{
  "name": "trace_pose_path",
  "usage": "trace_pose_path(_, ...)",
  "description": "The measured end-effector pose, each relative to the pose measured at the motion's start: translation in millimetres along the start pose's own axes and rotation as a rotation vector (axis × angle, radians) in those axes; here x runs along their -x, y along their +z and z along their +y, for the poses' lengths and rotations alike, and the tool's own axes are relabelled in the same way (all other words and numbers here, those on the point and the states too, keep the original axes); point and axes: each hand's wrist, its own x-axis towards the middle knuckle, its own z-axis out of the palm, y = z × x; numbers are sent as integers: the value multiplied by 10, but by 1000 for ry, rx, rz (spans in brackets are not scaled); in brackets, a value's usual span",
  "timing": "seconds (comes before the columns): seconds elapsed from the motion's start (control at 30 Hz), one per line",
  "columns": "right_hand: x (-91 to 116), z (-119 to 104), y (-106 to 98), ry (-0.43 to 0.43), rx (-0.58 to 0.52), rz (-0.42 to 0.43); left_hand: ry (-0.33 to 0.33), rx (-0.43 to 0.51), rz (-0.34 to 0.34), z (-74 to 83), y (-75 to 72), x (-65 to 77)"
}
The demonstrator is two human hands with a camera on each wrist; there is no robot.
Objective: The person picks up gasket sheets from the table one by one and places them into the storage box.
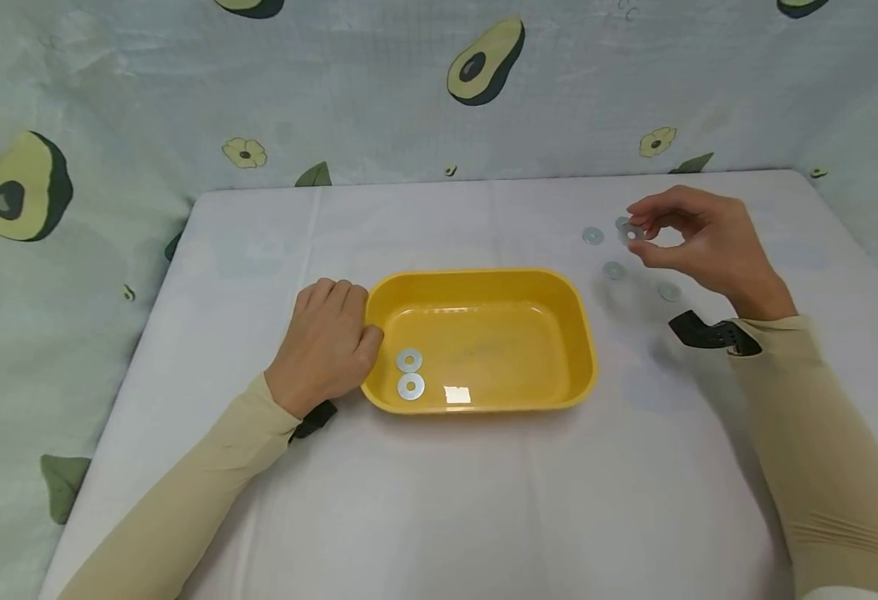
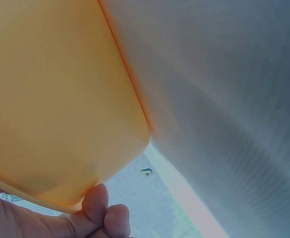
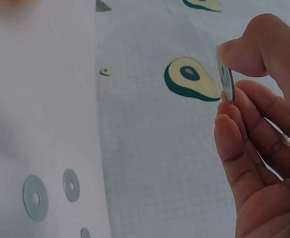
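My right hand (image 1: 697,237) pinches a metal washer (image 1: 631,235) between thumb and fingertips, raised above the back right of the table. In the right wrist view this washer (image 3: 225,74) is seen nearly edge-on. Several flat washers (image 1: 615,271) lie on the cloth below and left of that hand; one is partly hidden behind the held washer. A yellow plastic tray (image 1: 484,398) stands mid-table. My left hand (image 1: 330,342) grips its left rim, thumb on the near side. Inside the tray, towards the left, two washers (image 1: 411,386) lie close together.
A white cloth (image 1: 454,500) covers the table. Behind it and at the sides hangs a pale green sheet (image 1: 364,92) with avocado prints. The table's back edge runs just beyond my right hand. Dark straps sit at both wrists.
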Motion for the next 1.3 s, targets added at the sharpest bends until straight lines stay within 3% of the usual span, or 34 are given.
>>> trace_pose_path(0.17, -59, -146, 77, -46, 17, -34, -3, -9, -12, -2, -12, -21)
trace_pose_path(0.37, -123, -350, 198, -163, -14, -106, -17, -4, -30, -4, -13, -16)
trace_pose_path(0.67, -242, -647, 410, -302, 27, -190, -14, -14, -15, -16, -3, 6)
trace_pose_path(1.0, -379, -909, 616, -391, 102, -277, -11, -16, -10, -28, -4, 3)
trace_pose_path(1.3, -487, -991, 814, -425, 36, -386, -20, -2, -29, -6, -11, -14)
